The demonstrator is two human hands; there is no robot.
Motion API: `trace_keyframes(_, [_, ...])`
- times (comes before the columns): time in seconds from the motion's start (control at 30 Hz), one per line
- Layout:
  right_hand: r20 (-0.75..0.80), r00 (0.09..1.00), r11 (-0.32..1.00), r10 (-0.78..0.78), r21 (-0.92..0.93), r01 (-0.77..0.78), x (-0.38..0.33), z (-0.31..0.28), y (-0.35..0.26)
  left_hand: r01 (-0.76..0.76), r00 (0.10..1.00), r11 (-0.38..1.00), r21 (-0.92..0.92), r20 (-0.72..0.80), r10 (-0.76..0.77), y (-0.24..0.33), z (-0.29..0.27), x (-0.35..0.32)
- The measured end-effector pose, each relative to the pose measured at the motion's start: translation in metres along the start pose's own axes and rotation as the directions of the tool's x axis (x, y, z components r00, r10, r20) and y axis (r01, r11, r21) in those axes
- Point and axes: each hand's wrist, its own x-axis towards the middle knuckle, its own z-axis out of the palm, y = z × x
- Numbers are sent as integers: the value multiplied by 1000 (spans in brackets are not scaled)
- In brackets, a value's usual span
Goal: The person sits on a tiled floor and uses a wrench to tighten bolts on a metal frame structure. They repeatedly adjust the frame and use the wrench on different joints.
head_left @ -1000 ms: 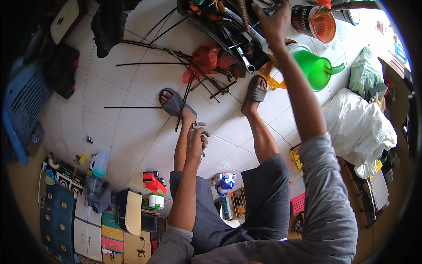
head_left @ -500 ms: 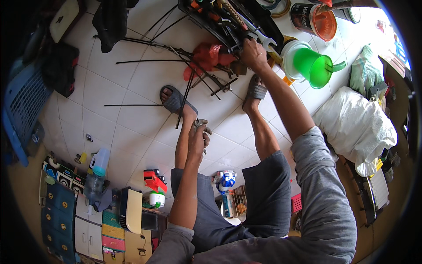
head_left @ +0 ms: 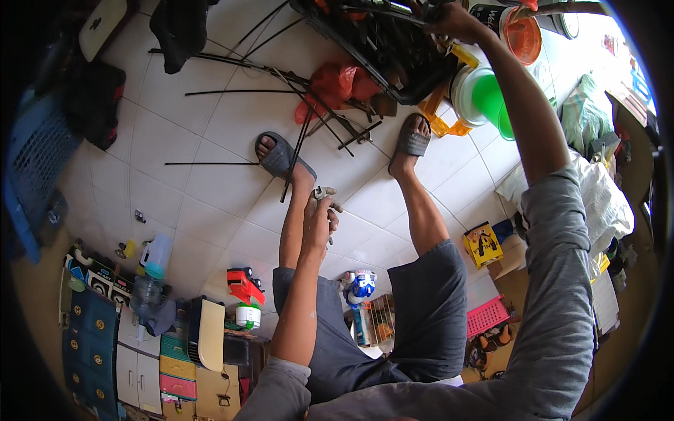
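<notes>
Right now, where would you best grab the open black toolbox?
Probably the rim of the toolbox at its near corner, coming from the person's side: that corner juts toward the feet, while the right hand is over by its far end.

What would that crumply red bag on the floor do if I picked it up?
The red bag would probably flop, because it looks thin and creased. It might tug at the black rods, since some cross its edge. It probably wouldn't roll, being so crumpled. I can't tell how heavy it is.
</notes>
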Motion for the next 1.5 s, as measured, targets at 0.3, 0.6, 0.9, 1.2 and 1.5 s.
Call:
trace_keyframes(0.3, [-271,955,962,122,-205,-181,-36,34,-20,24,1000,999,29,-3,-24,-3,-1,5])
trace_keyframes(0.6, [-688,644,940,335,198,-278,-91,86,-78,52,997,999,3,-48,-52,6,3,1])
trace_keyframes(0.9, [-581,787,978,206,148,-146,-94,78,-97,37,999,999,26,-24,-36,6,3,3])
trace_keyframes(1.2, [-228,902,891,366,-195,-410,5,177,-101,81,996,997,-15,-27,-81,6,4,7])
trace_keyframes(1.5, [-457,883,893,106,-348,-287,-31,180,-68,40,999,999,4,-32,-40,1,0,8])
